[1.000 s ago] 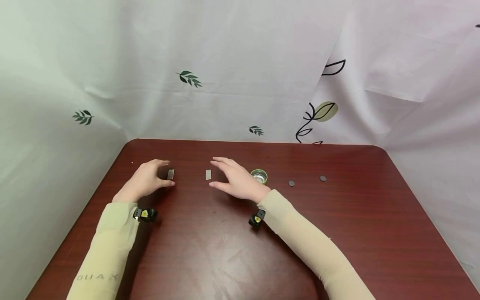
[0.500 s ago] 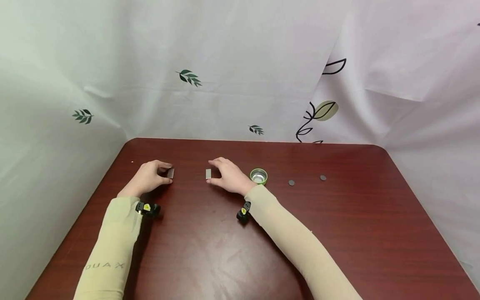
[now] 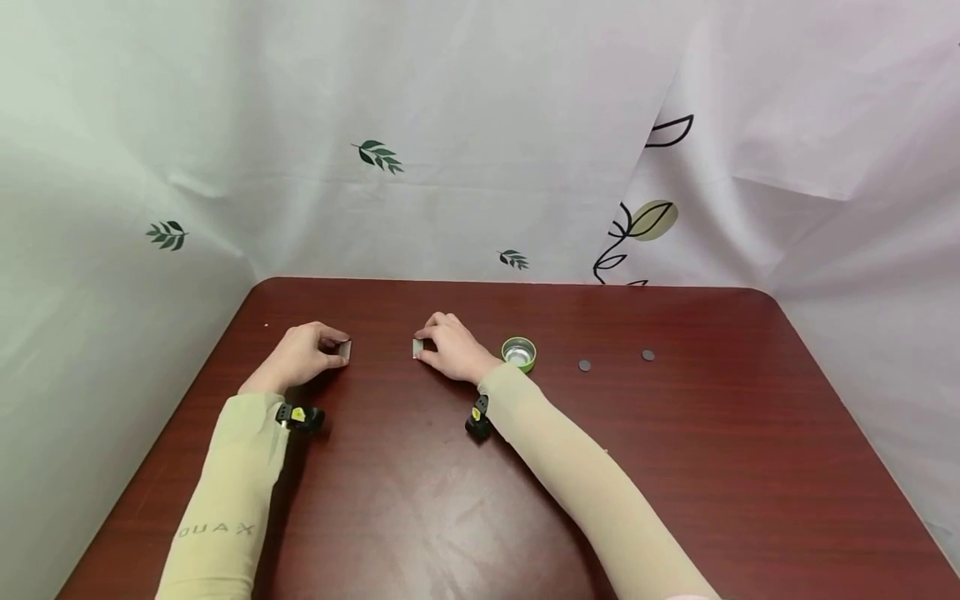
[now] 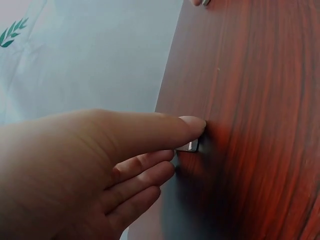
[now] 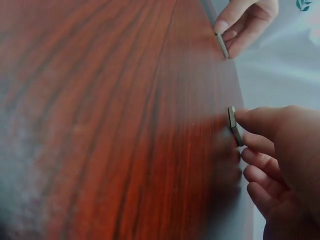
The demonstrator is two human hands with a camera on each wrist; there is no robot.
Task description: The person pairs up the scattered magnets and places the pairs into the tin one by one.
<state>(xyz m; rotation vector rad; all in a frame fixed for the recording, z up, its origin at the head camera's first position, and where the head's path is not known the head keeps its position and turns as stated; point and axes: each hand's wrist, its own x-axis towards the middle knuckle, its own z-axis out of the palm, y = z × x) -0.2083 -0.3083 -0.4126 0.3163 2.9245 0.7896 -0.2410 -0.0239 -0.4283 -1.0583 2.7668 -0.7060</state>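
Note:
My left hand [image 3: 300, 357] pinches a small flat grey rectangular block [image 3: 345, 351] by its two ends, thumb on the near end. In the left wrist view the thumb covers much of that block [image 4: 190, 146]. To the right, my right hand [image 3: 455, 347] holds a matching grey block [image 3: 417, 348] between thumb and fingertips. The right wrist view shows this block [image 5: 233, 125] edge-on at the fingertips, close over the table. Beyond it, the left hand [image 5: 255, 22] and its block [image 5: 222, 46] also appear. A gap of bare tabletop separates the two blocks.
A small round tin [image 3: 518, 355] with a green rim stands open just right of my right hand. Farther right lie two dark grey discs, one nearer [image 3: 585, 365] and one beyond [image 3: 648, 355]. A white patterned curtain [image 3: 450, 208] surrounds the dark red table [image 3: 712, 433].
Both hands have closed from spread fingers to a pinch on the grey blocks. The right forearm has shifted left, uncovering the tin. The blocks stay roughly where they were.

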